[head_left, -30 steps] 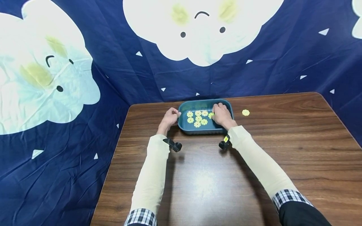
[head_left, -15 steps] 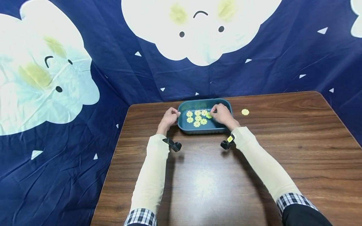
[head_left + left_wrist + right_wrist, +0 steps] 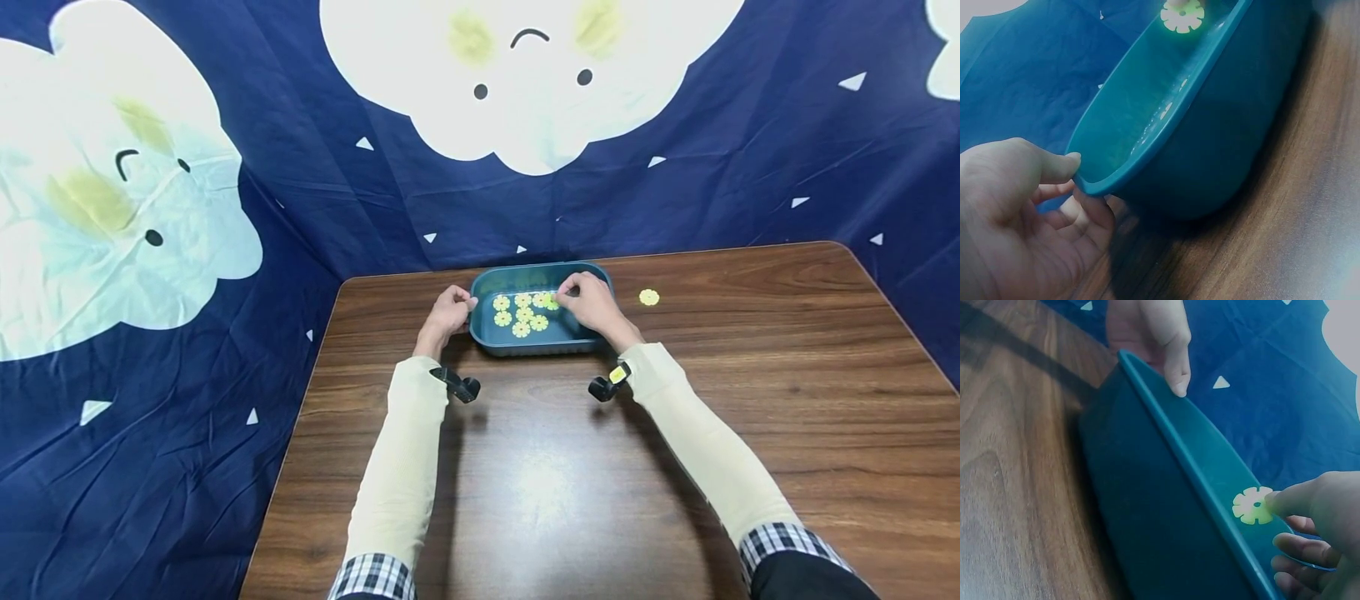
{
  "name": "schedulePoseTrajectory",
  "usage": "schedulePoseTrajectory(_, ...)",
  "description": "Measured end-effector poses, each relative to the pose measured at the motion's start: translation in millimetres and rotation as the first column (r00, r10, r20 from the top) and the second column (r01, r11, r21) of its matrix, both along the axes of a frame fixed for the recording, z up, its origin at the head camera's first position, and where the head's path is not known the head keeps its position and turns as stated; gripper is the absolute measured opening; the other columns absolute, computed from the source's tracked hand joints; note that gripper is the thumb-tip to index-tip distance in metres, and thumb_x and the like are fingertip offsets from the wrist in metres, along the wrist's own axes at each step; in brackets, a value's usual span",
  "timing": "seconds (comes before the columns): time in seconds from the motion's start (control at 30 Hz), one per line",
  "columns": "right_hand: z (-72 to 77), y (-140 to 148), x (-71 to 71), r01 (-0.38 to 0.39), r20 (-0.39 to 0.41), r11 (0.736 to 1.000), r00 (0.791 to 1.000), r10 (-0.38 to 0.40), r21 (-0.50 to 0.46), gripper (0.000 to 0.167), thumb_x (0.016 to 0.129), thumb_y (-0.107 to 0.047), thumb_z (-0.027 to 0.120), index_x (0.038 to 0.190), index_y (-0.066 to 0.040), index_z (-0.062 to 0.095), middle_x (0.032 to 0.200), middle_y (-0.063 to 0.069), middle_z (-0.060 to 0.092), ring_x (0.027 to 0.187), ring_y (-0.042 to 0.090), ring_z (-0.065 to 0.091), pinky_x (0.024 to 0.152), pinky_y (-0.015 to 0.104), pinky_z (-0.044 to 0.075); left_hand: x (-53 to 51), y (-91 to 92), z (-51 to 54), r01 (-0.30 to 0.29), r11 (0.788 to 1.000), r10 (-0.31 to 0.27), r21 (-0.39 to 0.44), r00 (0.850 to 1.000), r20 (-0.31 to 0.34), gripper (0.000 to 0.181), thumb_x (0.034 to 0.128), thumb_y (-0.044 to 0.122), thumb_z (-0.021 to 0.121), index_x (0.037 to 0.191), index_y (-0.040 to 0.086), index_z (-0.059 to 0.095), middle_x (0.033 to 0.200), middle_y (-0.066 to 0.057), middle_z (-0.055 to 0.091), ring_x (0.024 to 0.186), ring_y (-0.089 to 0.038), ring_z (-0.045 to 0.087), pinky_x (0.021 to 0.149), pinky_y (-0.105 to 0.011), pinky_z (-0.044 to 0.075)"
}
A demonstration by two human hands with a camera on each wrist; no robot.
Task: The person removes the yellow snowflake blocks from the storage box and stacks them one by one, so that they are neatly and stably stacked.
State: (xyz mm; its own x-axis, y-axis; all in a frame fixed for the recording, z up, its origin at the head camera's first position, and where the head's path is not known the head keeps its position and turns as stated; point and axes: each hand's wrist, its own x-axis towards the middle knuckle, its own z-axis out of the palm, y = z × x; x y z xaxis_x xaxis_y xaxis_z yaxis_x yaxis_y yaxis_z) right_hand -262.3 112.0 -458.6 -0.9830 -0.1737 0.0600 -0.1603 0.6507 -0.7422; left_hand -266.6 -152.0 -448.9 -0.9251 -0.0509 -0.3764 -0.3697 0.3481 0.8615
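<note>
My right hand shifted toward nine o'clock, pinching yellow flower; left hand pinches bin rim at nine. Likely positioning step; next calls for steady pinch.

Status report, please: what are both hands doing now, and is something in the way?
Left hand pinches bin by rim. Right hand pinches flower within bin's outline. Loose flower on table, right of bin. Nothing seen blocking either hand.
</note>
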Motion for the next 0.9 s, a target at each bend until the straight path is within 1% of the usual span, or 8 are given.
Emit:
schedulePoseTrajectory(0.17,7.3,2,4.2,0.013,-0.015,1.000,1.000,-0.014,-0.027,0.017,0.091,-0.022,0.064,0.094,-0.005,0.064,0.103,0.013,0.059,0.099,0.027,0.053,0.091,0.042,0.042,-0.1,0.3,0.1,0.001,1.000,-0.001,0.003,1.000,-0.003,0.011,0.0988,0.017,0.052,0.094,0.012,0.043,0.096,-0.005,0.046,0.072,-0.017,0.051,0.063,-0.026,0.047)
schedulePoseTrajectory(0.4,15.6,7,10.0,0.040,-0.028,0.997,0.999,-0.042,-0.062,0.020,0.090,-0.025,0.066,0.094,-0.005,0.064,0.104,0.014,0.058,0.101,0.029,0.053,0.091,0.044,0.041,-1.2,0.0,-1.4,-0.001,1.000,0.001,0.013,1.000,0.002,0.012,0.0987,0.017,0.052,0.093,0.012,0.043,0.093,-0.005,0.046,0.069,-0.016,0.050,0.067,-0.029,0.048)
schedulePoseTrajectory(0.67,16.5,16,13.2,0.073,-0.029,0.993,0.997,-0.076,-0.095,0.022,0.090,-0.029,0.066,0.095,-0.007,0.064,0.107,0.012,0.058,0.105,0.029,0.054,0.093,0.044,0.041,-0.6,-0.4,-1.6,-0.003,1.000,0.003,0.016,1.000,0.010,0.011,0.0987,0.017,0.052,0.095,0.011,0.044,0.096,-0.005,0.045,0.071,-0.017,0.049,0.076,-0.037,0.049)
schedulePoseTrajectory(0.8,18.5,20,14.8,0.092,-0.017,0.990,0.995,-0.095,-0.110,0.024,0.091,-0.029,0.065,0.096,-0.006,0.063,0.111,0.013,0.058,0.108,0.030,0.053,0.095,0.045,0.041,-1.0,-0.1,-1.9,-0.006,1.000,0.005,0.024,1.000,0.009,0.011,0.0986,0.017,0.052,0.094,0.012,0.044,0.095,-0.005,0.045,0.072,-0.018,0.050,0.076,-0.036,0.049)
schedulePoseTrajectory(0.9,19.2,23,14.3,0.103,-0.024,0.988,0.994,-0.106,-0.116,0.024,0.091,-0.029,0.065,0.097,-0.006,0.064,0.110,0.014,0.058,0.107,0.029,0.053,0.094,0.045,0.041,-0.9,0.2,-1.2,-0.005,1.000,0.005,0.028,1.000,0.004,0.012,0.0986,0.017,0.052,0.093,0.012,0.043,0.094,-0.004,0.045,0.072,-0.018,0.050,0.074,-0.035,0.049)
